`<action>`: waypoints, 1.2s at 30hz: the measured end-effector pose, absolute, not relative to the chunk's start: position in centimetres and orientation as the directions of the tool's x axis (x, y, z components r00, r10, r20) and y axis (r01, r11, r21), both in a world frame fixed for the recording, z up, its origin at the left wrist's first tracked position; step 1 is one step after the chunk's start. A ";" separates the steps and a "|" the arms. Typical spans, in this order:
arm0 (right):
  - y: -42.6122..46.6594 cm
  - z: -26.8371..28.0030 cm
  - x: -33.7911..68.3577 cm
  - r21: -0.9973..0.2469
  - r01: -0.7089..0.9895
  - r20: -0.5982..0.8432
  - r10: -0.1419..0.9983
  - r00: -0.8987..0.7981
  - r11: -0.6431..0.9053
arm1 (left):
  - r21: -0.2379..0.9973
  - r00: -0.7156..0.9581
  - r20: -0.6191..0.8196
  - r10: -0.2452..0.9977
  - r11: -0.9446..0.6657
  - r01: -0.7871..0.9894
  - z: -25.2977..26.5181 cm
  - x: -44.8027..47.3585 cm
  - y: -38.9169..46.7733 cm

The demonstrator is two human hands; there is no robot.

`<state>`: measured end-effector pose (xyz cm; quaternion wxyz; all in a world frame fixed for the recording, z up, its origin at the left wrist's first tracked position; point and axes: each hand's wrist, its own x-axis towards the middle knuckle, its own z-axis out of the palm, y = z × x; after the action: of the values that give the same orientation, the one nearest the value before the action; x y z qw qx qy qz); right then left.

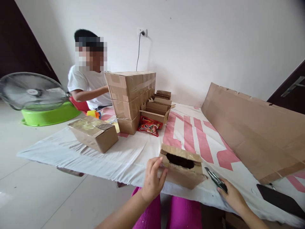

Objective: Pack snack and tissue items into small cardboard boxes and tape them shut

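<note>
At the table's near edge rests a small cardboard box (pixel 182 178) with a dark oblong opening cut in its top. My left hand (pixel 154 178) touches the left side of this box, its fingers bent round the corner and the thumb apart. To the right of the box, my right hand (pixel 230 194) is closed on a box cutter (pixel 214 178). The cutter's tip points away from me toward the box's right end, apart from it. My right fingers are partly hidden beneath the handle.
Taped boxes (pixel 133 95) stand stacked beyond, beside open boxes (pixel 156 111) and a red packet (pixel 150 126). A single box (pixel 94 133) lies left. A large cardboard sheet (pixel 252 130) leans right, near a dark flat device (pixel 281 198). Another person (pixel 89 82) sits behind the stack.
</note>
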<state>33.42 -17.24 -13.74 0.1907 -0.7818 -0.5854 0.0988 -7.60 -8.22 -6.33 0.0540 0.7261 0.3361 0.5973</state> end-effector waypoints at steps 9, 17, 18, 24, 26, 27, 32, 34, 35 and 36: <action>-16.3 -5.6 26.8 -0.294 0.944 0.509 0.861 0.021 0.150 | 0.252 0.285 0.878 0.385 -0.878 0.407 -9.0 -8.5 -11.4; -15.5 -3.2 16.8 0.058 0.839 0.457 0.732 -0.505 0.542 | 0.286 0.328 0.853 0.405 -0.890 0.355 -10.6 -9.0 -11.8; -15.3 -3.6 16.6 0.064 0.846 0.468 0.733 -0.493 0.529 | 0.306 0.317 0.857 0.406 -0.896 0.320 -10.7 -9.2 -11.8; -14.6 -5.5 17.4 0.089 0.867 0.521 0.719 -0.461 0.491 | 0.780 -0.048 0.596 0.802 -0.564 0.270 -11.8 -10.4 -9.0; -14.5 -5.9 17.5 0.107 0.867 0.523 0.715 -0.465 0.486 | 0.849 -0.023 0.482 0.876 -0.461 0.259 -11.8 -10.6 -7.4; -14.5 -6.0 17.5 0.112 0.869 0.523 0.715 -0.464 0.482 | 0.863 0.024 0.446 0.895 -0.437 0.254 -11.7 -10.7 -6.8; -14.5 -6.4 17.3 0.117 0.880 0.527 0.722 -0.448 0.461 | 0.869 0.169 0.418 0.892 -0.447 0.209 -11.4 -10.3 -5.2; -14.5 -6.3 17.2 0.117 0.881 0.530 0.722 -0.446 0.458 | 0.853 0.153 0.449 0.880 -0.474 0.220 -11.5 -10.0 -5.2; -14.6 -6.2 17.2 0.116 0.881 0.532 0.721 -0.445 0.458 | 0.842 0.145 0.466 0.873 -0.488 0.230 -11.6 -9.9 -5.2; -14.6 -6.2 17.1 0.114 0.881 0.534 0.720 -0.444 0.458 | 0.832 0.139 0.481 0.865 -0.501 0.239 -11.7 -9.8 -5.2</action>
<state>17.14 -14.57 -6.18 0.2102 -0.4837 -0.8276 -0.1920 -9.81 -5.20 -11.67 0.3007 0.6923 0.3988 0.5209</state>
